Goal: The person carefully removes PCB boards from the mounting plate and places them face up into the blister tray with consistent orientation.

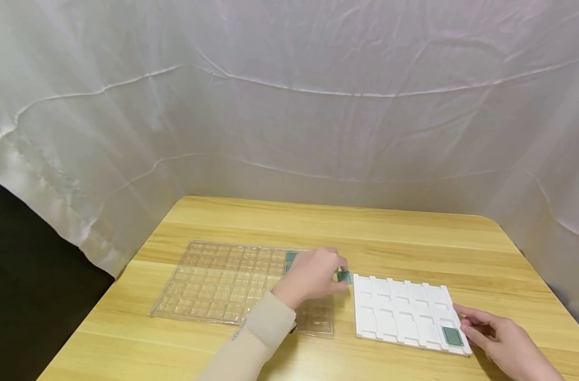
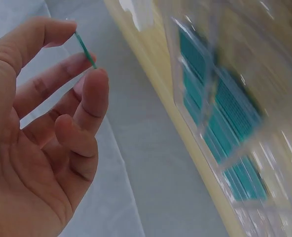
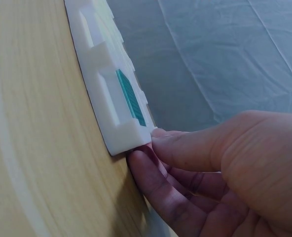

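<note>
My left hand (image 1: 313, 272) pinches a thin green rectangular plate (image 1: 344, 277) by its edges, between thumb and fingertips; edge-on, the plate (image 2: 85, 50) shows as a narrow strip in the left wrist view. It hovers near the top left corner of a white compartment tray (image 1: 391, 321). At that tray's right edge, my right hand (image 1: 501, 338) grips the side near the lower corner with thumb and fingers. One green plate (image 1: 453, 336) lies in the lower right compartment. Left of it, a clear plastic tray (image 1: 213, 280) with many small pockets lies partly under my left forearm.
Several green plates (image 2: 217, 111) sit in the clear tray's pockets, partly hidden by my left hand in the head view. Everything stands on a wooden table (image 1: 346, 222). Pale fabric (image 1: 318, 132) hangs behind and beside the table.
</note>
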`<state>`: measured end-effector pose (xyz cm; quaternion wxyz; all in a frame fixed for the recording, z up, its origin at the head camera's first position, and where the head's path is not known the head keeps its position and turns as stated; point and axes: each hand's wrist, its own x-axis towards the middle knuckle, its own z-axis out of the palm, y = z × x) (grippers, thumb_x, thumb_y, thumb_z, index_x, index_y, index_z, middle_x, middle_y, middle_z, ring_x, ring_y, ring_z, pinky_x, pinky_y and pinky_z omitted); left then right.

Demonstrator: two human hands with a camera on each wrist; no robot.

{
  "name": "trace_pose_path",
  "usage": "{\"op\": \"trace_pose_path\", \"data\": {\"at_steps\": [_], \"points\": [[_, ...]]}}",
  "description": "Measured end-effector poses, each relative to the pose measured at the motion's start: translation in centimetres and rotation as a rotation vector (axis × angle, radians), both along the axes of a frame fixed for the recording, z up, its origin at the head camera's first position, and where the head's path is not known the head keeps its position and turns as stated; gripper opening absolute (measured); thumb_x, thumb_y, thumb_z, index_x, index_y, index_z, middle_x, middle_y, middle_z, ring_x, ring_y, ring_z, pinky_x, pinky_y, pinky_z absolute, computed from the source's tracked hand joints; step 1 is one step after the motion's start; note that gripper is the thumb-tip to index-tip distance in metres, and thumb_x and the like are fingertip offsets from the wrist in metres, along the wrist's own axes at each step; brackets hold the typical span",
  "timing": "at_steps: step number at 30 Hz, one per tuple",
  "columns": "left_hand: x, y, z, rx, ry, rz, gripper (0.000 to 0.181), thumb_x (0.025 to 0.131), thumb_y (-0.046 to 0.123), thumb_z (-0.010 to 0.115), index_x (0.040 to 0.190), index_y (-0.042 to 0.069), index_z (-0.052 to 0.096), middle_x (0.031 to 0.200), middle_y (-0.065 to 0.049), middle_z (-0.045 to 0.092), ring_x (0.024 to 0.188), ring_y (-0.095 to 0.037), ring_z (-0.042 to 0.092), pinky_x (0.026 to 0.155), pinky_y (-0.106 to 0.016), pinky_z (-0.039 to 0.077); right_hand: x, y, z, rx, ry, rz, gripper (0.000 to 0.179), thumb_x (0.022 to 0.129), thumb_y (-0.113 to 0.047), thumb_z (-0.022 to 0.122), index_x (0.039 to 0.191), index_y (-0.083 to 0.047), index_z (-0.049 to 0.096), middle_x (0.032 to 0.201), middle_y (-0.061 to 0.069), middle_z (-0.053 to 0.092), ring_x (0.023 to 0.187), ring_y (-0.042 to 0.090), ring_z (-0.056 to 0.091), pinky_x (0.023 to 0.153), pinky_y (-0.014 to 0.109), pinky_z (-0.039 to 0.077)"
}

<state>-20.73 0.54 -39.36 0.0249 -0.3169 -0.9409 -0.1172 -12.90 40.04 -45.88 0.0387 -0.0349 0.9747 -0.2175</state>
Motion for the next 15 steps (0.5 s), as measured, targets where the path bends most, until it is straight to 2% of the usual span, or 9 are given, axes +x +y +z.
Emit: {"op": "trace_pose_path", "data": {"at_steps": [4,9,12,15], "points": [[-0.2,-1.5,-0.1,0.010,-0.008,0.013,0.009,0.092,0.033,0.081,0.099,0.028,0.080,0.097,0.012,0.073,0.064,-0.001,0.047,0.051,-0.019,0.040,0.0,0.0,-0.1,0.002,0.011,0.004,0.047,0.107,-0.030,0.068,0.144,-0.002,0.066,0.111,-0.001,0.077,0.087,-0.014,0.053,0.075,0.017,0.049],[-0.5,-3.2,-0.4,0.030,-0.017,0.026,0.007,0.089,0.028,0.083,0.089,0.026,0.077,0.083,0.011,0.067,0.061,-0.002,0.042,0.049,-0.018,0.034,0.0,0.0,0.0,0.007,0.002,0.004,0.048,0.107,-0.031,0.067,0.145,-0.001,0.065,0.112,-0.001,0.077,0.087,-0.015,0.053,0.076,0.018,0.050],[-0.6,-4.1,-0.6,0.043,-0.034,0.045,0.007,0.088,0.027,0.084,0.090,0.025,0.077,0.080,0.010,0.062,0.060,-0.002,0.038,0.048,-0.019,0.030,0.0,0.0,0.0,0.011,-0.010,0.000,0.049,0.108,-0.032,0.066,0.146,-0.001,0.064,0.111,-0.001,0.077,0.086,-0.014,0.053,0.076,0.019,0.051],[-0.6,-4.9,-0.9,0.043,-0.028,0.064,0.010,0.088,0.028,0.084,0.097,0.024,0.080,0.086,0.009,0.067,0.061,-0.002,0.040,0.048,-0.020,0.032,-0.1,0.0,0.0,0.012,-0.016,-0.003,0.050,0.108,-0.032,0.066,0.146,-0.001,0.063,0.111,-0.002,0.077,0.086,-0.014,0.053,0.076,0.019,0.051]]}}
